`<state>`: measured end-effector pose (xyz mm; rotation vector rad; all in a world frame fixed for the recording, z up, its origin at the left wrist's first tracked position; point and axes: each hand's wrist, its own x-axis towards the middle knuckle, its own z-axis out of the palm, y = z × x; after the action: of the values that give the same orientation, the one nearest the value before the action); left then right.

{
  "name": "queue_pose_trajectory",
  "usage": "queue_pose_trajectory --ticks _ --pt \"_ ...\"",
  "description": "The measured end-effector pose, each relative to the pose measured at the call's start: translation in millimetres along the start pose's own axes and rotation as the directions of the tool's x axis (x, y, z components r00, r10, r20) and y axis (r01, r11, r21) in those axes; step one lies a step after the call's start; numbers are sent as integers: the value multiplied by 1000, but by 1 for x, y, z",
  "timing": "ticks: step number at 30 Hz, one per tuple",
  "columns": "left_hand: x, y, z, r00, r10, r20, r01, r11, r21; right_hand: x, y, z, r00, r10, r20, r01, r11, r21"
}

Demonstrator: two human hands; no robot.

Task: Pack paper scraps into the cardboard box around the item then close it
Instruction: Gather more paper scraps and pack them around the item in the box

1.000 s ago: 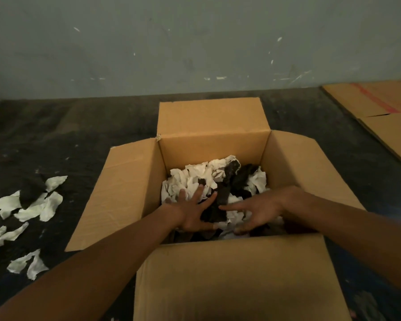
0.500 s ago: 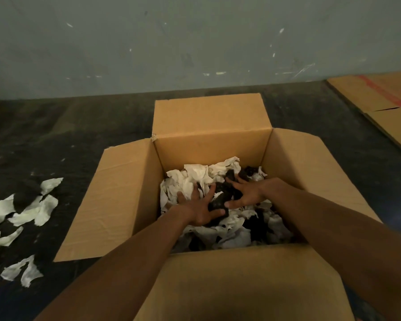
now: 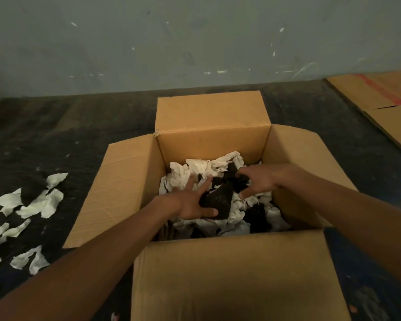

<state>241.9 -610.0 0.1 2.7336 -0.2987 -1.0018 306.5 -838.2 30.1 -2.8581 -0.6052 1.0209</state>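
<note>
An open cardboard box stands on the dark floor with all its flaps folded outward. White and black paper scraps fill its inside; the item itself is hidden under them. My left hand lies flat on the scraps with fingers spread, touching a black piece. My right hand reaches in from the right, fingers curled over dark scraps at the middle of the pile.
Loose white scraps lie on the floor left of the box. Flattened cardboard sheets lie at the far right. A pale wall rises behind the box.
Both hands slid from the near side of the pile to its middle and far part. My right hand's fingers curled onto the dark scraps.
</note>
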Motion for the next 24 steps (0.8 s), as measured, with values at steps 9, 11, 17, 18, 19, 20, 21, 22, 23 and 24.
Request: queue_pose_trajectory --ticks 9,11,17,18,19,20,21,22,23,24 --pt "2 -2 29 973 -177 146 183 983 -24 -4 -15 63 919 153 363 -70 970 -234" --pt "0 -2 25 974 -176 146 181 983 -21 -9 -18 58 925 157 346 -78 970 -232" --pt "-26 1 -11 983 -137 120 130 989 64 -41 -31 -3 960 171 222 -135 977 -165" --pt "-36 4 -21 984 -143 107 134 988 81 -48 -35 -14 961 199 194 -176 976 -128" --pt "-45 6 -30 987 -141 79 134 987 94 -52 -40 -23 962 217 164 -205 975 -88" --pt "-54 8 -39 991 -131 34 127 987 100 -55 -45 -30 969 219 119 -215 976 -42" --pt "-62 7 -46 993 -109 -36 112 989 97 -57 -50 -36 977 206 60 -203 978 -41" --pt "-71 5 -52 989 -76 -129 87 993 84 -58 -58 -40 983 183 -24 -184 982 -48" --pt "-80 1 -55 970 -43 -238 61 996 67 -59 -67 -42 981 156 -111 -163 985 -57" --pt "-90 -3 -58 937 -16 -349 35 998 48 -61 -79 -43 975 137 -173 -147 988 -41"
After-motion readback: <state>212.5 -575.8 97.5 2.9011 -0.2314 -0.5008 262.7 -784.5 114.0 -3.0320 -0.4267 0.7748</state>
